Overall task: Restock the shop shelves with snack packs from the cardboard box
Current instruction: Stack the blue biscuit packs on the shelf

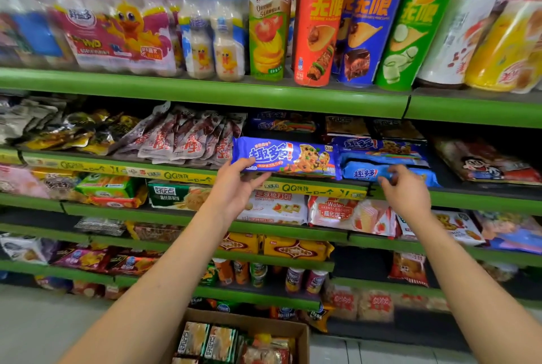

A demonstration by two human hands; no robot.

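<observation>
I hold the blue cookie pack level by its near end in my left hand, lining it up beside the stack; my right hand pinches a shelved blue pack, steadying it. The cardboard box sits below.

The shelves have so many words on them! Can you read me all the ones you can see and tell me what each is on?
"Lay's": tall red crisp tube, tall blue crisp tube, tall green crisp tube.
"趣多多": long blue cookie pack, gripped by the left hand.
"Wafer": white-and-pink wafer pack.
"QQ": yellow shelf-edge strip.
"HVD": pink duck-printed drink multipack.
Too blurred: cardboard box packs; lower shelf packs.
</observation>
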